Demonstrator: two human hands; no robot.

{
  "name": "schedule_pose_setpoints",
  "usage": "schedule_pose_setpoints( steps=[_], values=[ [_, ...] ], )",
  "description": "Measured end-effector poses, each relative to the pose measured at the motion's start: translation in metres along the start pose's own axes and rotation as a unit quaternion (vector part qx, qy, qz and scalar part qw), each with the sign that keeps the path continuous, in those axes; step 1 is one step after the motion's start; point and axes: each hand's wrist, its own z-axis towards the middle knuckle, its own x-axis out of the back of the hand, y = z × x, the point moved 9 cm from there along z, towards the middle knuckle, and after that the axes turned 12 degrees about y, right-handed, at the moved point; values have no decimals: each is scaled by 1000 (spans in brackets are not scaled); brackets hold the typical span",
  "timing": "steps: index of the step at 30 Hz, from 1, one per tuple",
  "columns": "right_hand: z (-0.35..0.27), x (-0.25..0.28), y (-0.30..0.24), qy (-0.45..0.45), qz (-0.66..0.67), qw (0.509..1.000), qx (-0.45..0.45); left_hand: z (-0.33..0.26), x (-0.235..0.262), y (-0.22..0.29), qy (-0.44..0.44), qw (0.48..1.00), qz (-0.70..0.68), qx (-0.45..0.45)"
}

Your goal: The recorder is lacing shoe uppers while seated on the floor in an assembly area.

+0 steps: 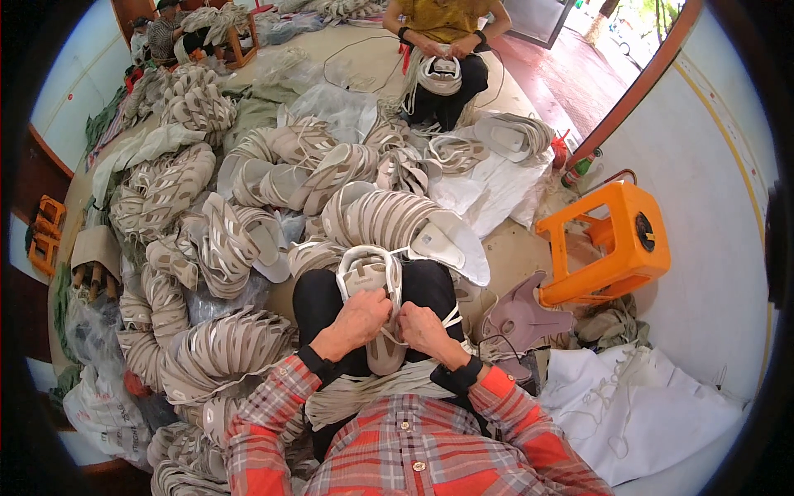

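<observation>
A beige and white shoe upper point(372, 277) lies across my lap between my knees, its collar pointing away from me. My left hand point(361, 321) is closed on the left side of its lacing area. Opposite it, my right hand point(425, 332) pinches at the right edge, where a white shoelace point(452, 317) sticks out beside the fingers. The fingertips partly cover the lace and the eyelets. A thick bundle of pale laces point(372, 402) rests over my lap, close to my waist. Just past my knees lies a curved row of nested shoe uppers point(389, 217).
Piles of nested uppers point(223, 351) cover the floor at left and ahead. An orange stool point(608, 244) stands at right, near a mauve plastic piece point(525, 318) and white sheeting point(628, 413). Ahead, another person point(442, 58) sits holding uppers; others sit at far left.
</observation>
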Motion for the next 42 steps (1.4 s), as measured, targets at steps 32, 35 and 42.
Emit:
schedule_pose_setpoints(
  steps=[32, 35, 42],
  values=[
    [18, 44, -96, 69, -223, 919, 317, -90, 17, -82, 106, 704, -517, 475],
    [19, 50, -63, 37, -265, 942, 202, -107, 13, -88, 117, 628, -583, 503],
    [-5, 71, -71, -5, -158, 966, 203, -128, 85, -120, 282, 314, -868, 261]
  ],
)
